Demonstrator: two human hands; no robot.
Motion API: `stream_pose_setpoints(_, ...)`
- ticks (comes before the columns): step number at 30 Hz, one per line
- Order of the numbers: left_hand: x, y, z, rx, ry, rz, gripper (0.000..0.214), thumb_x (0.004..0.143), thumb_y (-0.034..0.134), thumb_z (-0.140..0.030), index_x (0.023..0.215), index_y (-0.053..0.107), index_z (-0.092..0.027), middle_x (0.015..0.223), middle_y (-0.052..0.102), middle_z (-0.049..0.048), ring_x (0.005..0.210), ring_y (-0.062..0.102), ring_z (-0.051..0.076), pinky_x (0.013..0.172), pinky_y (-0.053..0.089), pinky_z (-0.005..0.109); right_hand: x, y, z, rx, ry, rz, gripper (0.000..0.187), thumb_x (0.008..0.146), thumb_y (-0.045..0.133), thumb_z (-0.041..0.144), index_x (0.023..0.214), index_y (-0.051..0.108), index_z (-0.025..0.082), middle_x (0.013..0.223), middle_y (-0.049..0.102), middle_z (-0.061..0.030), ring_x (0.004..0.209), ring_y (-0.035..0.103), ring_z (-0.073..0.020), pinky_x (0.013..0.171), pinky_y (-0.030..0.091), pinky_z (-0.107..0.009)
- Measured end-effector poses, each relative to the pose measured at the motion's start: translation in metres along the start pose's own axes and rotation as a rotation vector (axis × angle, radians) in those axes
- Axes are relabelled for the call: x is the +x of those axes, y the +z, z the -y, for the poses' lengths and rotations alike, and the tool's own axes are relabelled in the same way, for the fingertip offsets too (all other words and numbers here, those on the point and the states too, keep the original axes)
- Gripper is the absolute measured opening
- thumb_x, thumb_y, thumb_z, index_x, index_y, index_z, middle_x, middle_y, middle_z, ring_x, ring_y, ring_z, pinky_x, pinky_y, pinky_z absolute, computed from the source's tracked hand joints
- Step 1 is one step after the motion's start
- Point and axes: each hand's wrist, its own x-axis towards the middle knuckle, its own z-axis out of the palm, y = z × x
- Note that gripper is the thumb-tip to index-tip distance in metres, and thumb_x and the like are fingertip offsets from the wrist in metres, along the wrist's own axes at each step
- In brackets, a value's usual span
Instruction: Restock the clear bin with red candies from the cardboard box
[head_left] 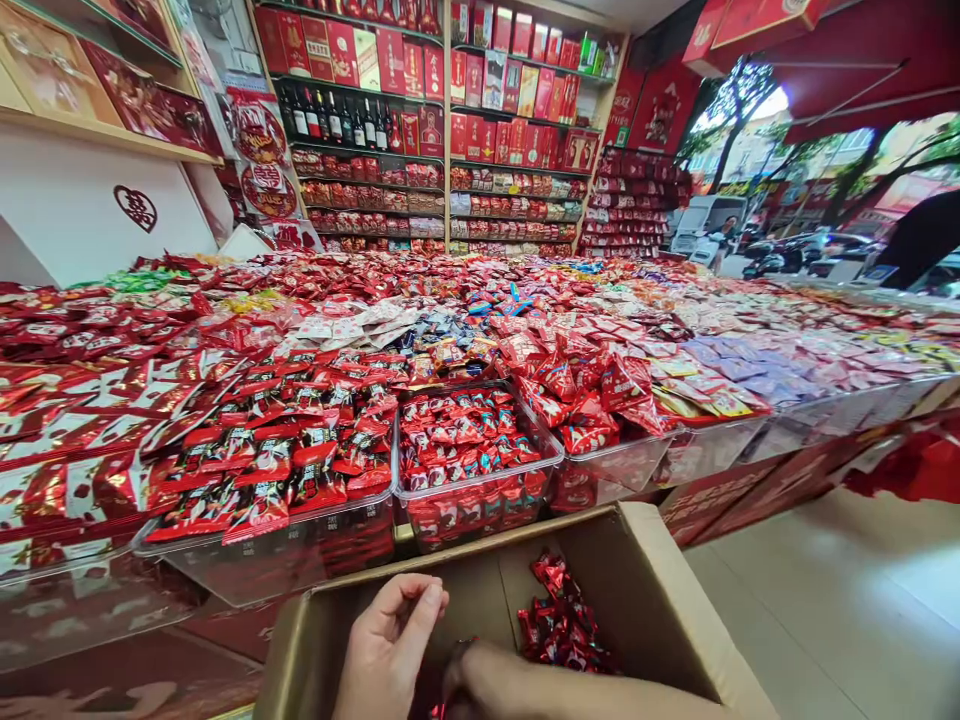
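Observation:
An open cardboard box [667, 590] stands at the front, with red foil-wrapped candies [559, 625] heaped toward its right side. Over the box's left part is my left hand [397, 640], its fingers curled in against the thumb; nothing shows between them. My right hand [476, 670] reaches down inside the box from the right, left of the candy heap. It is smeared by motion and its fingers are mostly hidden, with a bit of red wrapper near them. Just beyond the box, a clear plastic bin [480, 480] holds small red-wrapped candies.
Another clear bin [300, 530] of red-and-black packets sits left of it. Packaged sweets [360, 330] cover the long counter. Shelves [448, 130] with red boxes and bottles line the back. Tiled floor [810, 590] lies at right; a dark sleeve [919, 240] shows at the far right edge.

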Motion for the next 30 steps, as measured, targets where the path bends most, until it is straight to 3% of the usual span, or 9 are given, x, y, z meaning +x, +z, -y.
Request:
stream_pose_setpoints(2, 0.002, -0.003, 0.002, 0.156, 0.008, 0.052, 0.020, 0.068, 0.060, -0.033, 0.082, 0.064, -0.020, 0.082, 0.068, 0.0026, 0.081, 0.059, 0.020, 0.075, 0.045, 0.026, -0.014, -0.024, 0.011, 0.006, 0.071, -0.120, 0.016, 0.060, 0.055, 0.021, 0.072, 0.065, 0.017, 0.056, 0.056, 0.0019, 0.050, 0.045, -0.0102, 0.045, 0.031, -0.020)
stream_pose_setpoints(5, 0.000, -0.001, 0.000, 0.333, -0.018, 0.166, 0.033, 0.069, 0.058, -0.034, 0.100, 0.061, -0.021, 0.103, 0.064, 0.0061, 0.097, 0.055, 0.024, 0.086, 0.039, 0.033, -0.033, -0.060, 0.031, 0.293, 0.143, -0.227, 0.011, 0.062, 0.055, 0.023, 0.068, 0.061, 0.015, 0.048, 0.049, 0.0040, 0.044, 0.040, -0.0067, 0.042, 0.029, -0.018)
stream_pose_setpoints(9, -0.006, 0.008, -0.005, 0.207, -0.068, 0.339, 0.030, 0.073, 0.055, -0.030, 0.101, 0.059, -0.020, 0.097, 0.066, 0.0051, 0.083, 0.059, 0.020, 0.075, 0.045, 0.029, -0.051, -0.085, 0.052, 0.817, 0.132, -0.332, 0.015, 0.060, 0.061, 0.026, 0.061, 0.053, 0.013, 0.048, 0.051, 0.0046, 0.043, 0.042, -0.0056, 0.045, 0.033, -0.018)
stream_pose_setpoints(12, -0.006, 0.011, -0.008, -0.019, -0.206, 0.278, 0.024, 0.071, 0.059, -0.027, 0.094, 0.059, -0.018, 0.081, 0.067, 0.0025, 0.062, 0.057, 0.014, 0.053, 0.045, 0.022, -0.059, -0.087, 0.057, 1.049, 0.062, -0.342, 0.020, 0.063, 0.062, 0.030, 0.064, 0.051, 0.013, 0.049, 0.054, 0.0030, 0.043, 0.045, -0.0055, 0.046, 0.034, -0.019)
stream_pose_setpoints(15, -0.004, 0.010, -0.012, -0.176, -0.280, 0.188, 0.026, 0.069, 0.062, -0.024, 0.093, 0.056, -0.019, 0.081, 0.064, 0.0005, 0.066, 0.059, 0.013, 0.055, 0.044, 0.020, -0.062, -0.084, 0.056, 1.211, 0.034, -0.378, 0.019, 0.065, 0.062, 0.028, 0.066, 0.049, 0.014, 0.049, 0.054, 0.0037, 0.041, 0.045, -0.0053, 0.046, 0.034, -0.019)
stream_pose_setpoints(18, -0.004, 0.009, -0.017, -0.191, -0.300, 0.160, 0.033, 0.068, 0.062, -0.022, 0.100, 0.053, -0.021, 0.089, 0.062, 0.0007, 0.072, 0.058, 0.013, 0.057, 0.043, 0.020, -0.062, -0.083, 0.056, 1.213, 0.049, -0.387, 0.019, 0.064, 0.062, 0.027, 0.064, 0.048, 0.014, 0.048, 0.052, 0.0044, 0.041, 0.044, -0.0052, 0.046, 0.034, -0.019)
stream_pose_setpoints(21, -0.006, 0.012, -0.019, -0.112, -0.261, 0.190, 0.033, 0.069, 0.061, -0.027, 0.101, 0.056, -0.022, 0.073, 0.060, -0.0022, 0.063, 0.053, 0.012, 0.049, 0.039, 0.018, -0.063, -0.080, 0.058, 1.053, 0.077, -0.338, 0.019, 0.064, 0.061, 0.028, 0.062, 0.048, 0.014, 0.046, 0.050, 0.0049, 0.040, 0.041, -0.0049, 0.043, 0.030, -0.019)
stream_pose_setpoints(26, -0.006, 0.013, -0.015, 0.163, -0.019, 0.311, 0.017, 0.076, 0.053, -0.030, 0.081, 0.065, -0.019, 0.068, 0.055, -0.0016, 0.068, 0.050, 0.014, 0.062, 0.040, 0.023, -0.064, -0.070, 0.061, 0.745, 0.021, -0.336, 0.019, 0.064, 0.062, 0.028, 0.062, 0.050, 0.014, 0.048, 0.042, 0.0069, 0.044, 0.032, -0.0036, 0.042, 0.024, -0.018)
stream_pose_setpoints(30, -0.006, 0.010, -0.015, 0.297, 0.054, 0.313, 0.020, 0.076, 0.052, -0.032, 0.067, 0.063, -0.018, 0.066, 0.051, -0.0013, 0.065, 0.048, 0.015, 0.060, 0.038, 0.023, -0.063, -0.066, 0.063, 0.900, -0.045, -0.394, 0.026, 0.063, 0.064, 0.035, 0.073, 0.052, 0.015, 0.059, 0.048, 0.0048, 0.050, 0.038, -0.0048, 0.047, 0.031, -0.019)
